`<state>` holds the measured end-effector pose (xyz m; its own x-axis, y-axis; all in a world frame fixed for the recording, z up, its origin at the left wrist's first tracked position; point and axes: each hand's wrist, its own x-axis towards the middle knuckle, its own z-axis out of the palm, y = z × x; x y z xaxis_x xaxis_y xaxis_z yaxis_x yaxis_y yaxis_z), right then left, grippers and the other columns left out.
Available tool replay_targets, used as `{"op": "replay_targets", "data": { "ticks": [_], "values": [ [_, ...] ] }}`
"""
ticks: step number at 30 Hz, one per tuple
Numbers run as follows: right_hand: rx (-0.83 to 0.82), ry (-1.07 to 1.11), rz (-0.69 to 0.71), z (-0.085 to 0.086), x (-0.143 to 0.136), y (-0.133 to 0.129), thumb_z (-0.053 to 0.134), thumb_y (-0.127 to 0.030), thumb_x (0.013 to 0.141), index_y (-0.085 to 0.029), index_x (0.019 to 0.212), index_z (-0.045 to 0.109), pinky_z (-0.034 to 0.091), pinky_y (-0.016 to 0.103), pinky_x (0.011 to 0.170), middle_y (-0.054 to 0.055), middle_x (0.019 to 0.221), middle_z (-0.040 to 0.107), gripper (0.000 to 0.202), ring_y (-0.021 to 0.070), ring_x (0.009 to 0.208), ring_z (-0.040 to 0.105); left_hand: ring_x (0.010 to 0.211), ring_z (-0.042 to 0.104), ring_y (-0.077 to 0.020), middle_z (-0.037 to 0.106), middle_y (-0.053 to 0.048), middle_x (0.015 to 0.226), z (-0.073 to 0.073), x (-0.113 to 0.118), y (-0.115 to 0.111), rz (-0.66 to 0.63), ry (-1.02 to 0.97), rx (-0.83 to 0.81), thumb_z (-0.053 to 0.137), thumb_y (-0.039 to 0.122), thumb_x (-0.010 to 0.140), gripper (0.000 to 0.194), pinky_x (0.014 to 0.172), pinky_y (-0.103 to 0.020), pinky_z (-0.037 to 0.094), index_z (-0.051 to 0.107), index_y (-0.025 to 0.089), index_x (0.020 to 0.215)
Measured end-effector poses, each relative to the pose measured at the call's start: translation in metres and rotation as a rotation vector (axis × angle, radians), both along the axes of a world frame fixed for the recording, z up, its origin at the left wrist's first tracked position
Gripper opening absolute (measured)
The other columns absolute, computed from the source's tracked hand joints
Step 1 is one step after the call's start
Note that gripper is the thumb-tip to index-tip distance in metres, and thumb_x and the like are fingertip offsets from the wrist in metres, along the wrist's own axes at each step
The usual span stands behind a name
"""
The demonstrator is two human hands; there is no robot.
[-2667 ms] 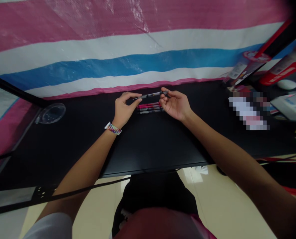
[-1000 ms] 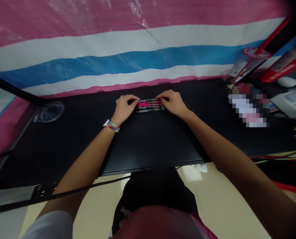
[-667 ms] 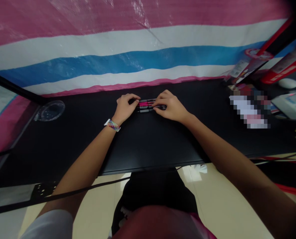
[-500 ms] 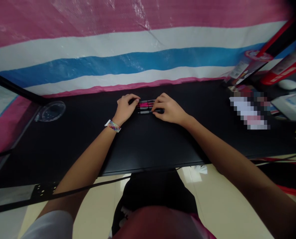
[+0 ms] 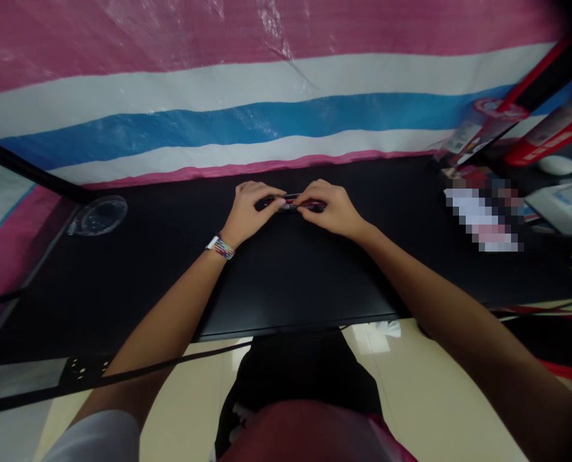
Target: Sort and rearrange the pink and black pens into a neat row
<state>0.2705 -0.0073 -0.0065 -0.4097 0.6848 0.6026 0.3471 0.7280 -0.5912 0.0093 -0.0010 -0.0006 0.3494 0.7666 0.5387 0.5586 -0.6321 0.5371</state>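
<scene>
Several pens (image 5: 291, 201), dark with pink parts, lie bunched side by side at the middle of the black desk (image 5: 295, 276). My left hand (image 5: 251, 208) is closed around their left end, thumb at the near side and fingers at the far side. Around their right end my right hand (image 5: 331, 206) is closed in the same way. Only a short middle stretch of the pens shows between the two thumbs; most of their length is hidden by my fingers. A patterned band (image 5: 221, 247) circles my left wrist.
A clear plastic lid (image 5: 103, 215) lies at the desk's left end. On the right stand a plastic cup (image 5: 478, 131), a red-and-white container (image 5: 550, 138) and a white box (image 5: 565, 202), near a white rounded object (image 5: 558, 165). A striped sheet (image 5: 266, 122) hangs behind the desk.
My left hand has moved right and wrapped round the pens' left end. The pens are now squeezed closer together, and less of them shows. My right hand has shifted slightly.
</scene>
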Motion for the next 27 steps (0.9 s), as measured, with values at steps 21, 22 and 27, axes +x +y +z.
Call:
{"op": "replay_targets", "data": {
  "ticks": [21, 22, 27],
  "values": [
    [-0.69, 0.555, -0.026, 0.008, 0.007, 0.01, 0.101, -0.051, 0.079, -0.021, 0.099, 0.089, 0.065, 0.034, 0.067, 0.005, 0.081, 0.081, 0.039, 0.0173, 0.068, 0.072, 0.098, 0.078, -0.0228, 0.085, -0.004, 0.102, -0.002, 0.004, 0.0, 0.051, -0.241, -0.008, 0.081, 0.03, 0.102, 0.006, 0.097, -0.04, 0.061, 0.084, 0.025, 0.101],
    [-0.68, 0.552, -0.036, 0.008, 0.007, 0.011, 0.101, -0.051, 0.078, -0.021, 0.099, 0.09, 0.066, 0.034, 0.068, 0.006, 0.082, 0.082, 0.039, 0.0175, 0.068, 0.073, 0.097, 0.078, -0.0225, 0.085, -0.004, 0.101, -0.003, 0.004, 0.0, 0.053, -0.24, -0.021, 0.081, 0.031, 0.102, 0.008, 0.095, -0.04, 0.061, 0.084, 0.025, 0.099],
    [-0.653, 0.564, -0.043, 0.004, 0.008, 0.014, 0.102, -0.051, 0.077, -0.022, 0.098, 0.091, 0.069, 0.037, 0.072, 0.006, 0.082, 0.084, 0.038, 0.0193, 0.069, 0.076, 0.092, 0.077, -0.0224, 0.084, -0.004, 0.098, -0.004, 0.004, 0.001, 0.055, -0.243, -0.058, 0.08, 0.035, 0.102, 0.014, 0.091, -0.038, 0.06, 0.081, 0.023, 0.095]
  ]
}}
